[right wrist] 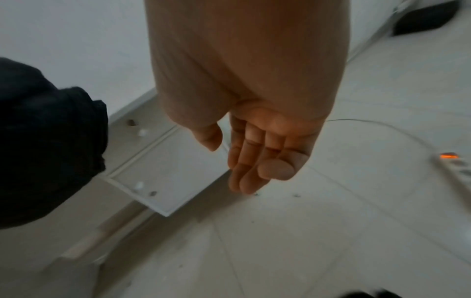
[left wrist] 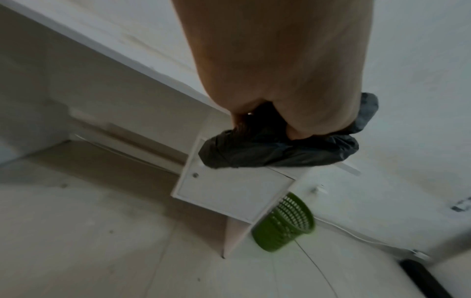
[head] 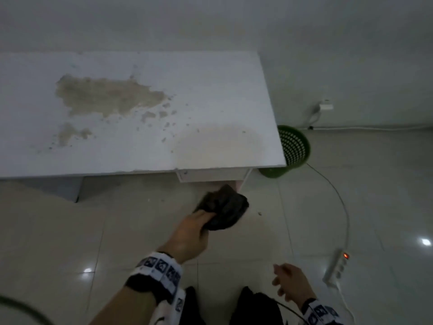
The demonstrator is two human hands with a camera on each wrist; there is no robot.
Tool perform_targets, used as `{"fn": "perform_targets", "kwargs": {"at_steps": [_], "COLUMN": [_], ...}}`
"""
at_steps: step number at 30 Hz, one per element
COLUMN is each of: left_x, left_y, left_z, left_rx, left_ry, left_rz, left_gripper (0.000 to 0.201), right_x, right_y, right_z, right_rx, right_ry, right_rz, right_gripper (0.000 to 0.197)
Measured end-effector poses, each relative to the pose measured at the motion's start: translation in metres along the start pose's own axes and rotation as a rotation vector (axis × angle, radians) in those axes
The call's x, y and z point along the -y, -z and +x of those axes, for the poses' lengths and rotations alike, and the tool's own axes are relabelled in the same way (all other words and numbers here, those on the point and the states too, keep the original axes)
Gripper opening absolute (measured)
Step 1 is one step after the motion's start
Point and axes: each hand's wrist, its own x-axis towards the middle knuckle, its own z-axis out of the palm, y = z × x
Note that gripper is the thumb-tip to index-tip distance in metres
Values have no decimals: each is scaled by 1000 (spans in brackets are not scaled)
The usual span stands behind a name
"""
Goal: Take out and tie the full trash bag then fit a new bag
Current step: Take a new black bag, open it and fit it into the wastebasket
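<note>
Left hand (head: pixel 187 233) grips crumpled black bag (head: pixel 225 207) (no legible writing).

One black bag (head: pixel 225 207), one green basket (head: pixel 295 146), one table (head: pixel 210 90), apparently one power strip (head: pixel 335 266).

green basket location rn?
Head view, right side: the green perforated plastic basket stands on the tiled floor by the white desk's right end, near the wall.
</note>
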Motion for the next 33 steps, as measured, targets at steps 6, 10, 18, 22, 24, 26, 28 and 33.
{"fn": "perform_targets", "kwargs": {"at_steps": [6, 10, 18, 22, 24, 26, 28, 33], "left_x": [-94, -99, -101, -98, -113, -135, -154, -173], "left_y": [-82, -124, -164, -192, -207, -217, -230, -272], "left_z": [46, 74, 98, 141, 185, 240, 302, 432], "left_rx": [288, 352, 406, 350, 348, 332, 263, 38], "left_ry": [6, 145, 532, 668, 650, 602, 555, 514], "left_rz": [-39, 1, 43, 38, 13, -59, -168, -332], "left_gripper": [52, 51, 37, 38, 33, 16, 11, 34], "right_x": [-109, -107, 24, 70, 78, 80, 88, 144], "right_y": [95, 166, 331, 371, 378, 381, 385, 389], "right_z": [3, 26, 72, 122, 154, 187, 220, 295], "right_rx": [-19, -109, -225, -165, -103, -32, 14, 118], "right_ry": [-267, -104, 463, 485, 430, 369, 340, 342], "right_rz": [141, 169, 203, 188, 142, 94, 60, 153], "right_gripper": [34, 27, 17, 17, 19, 20, 21, 29]}}
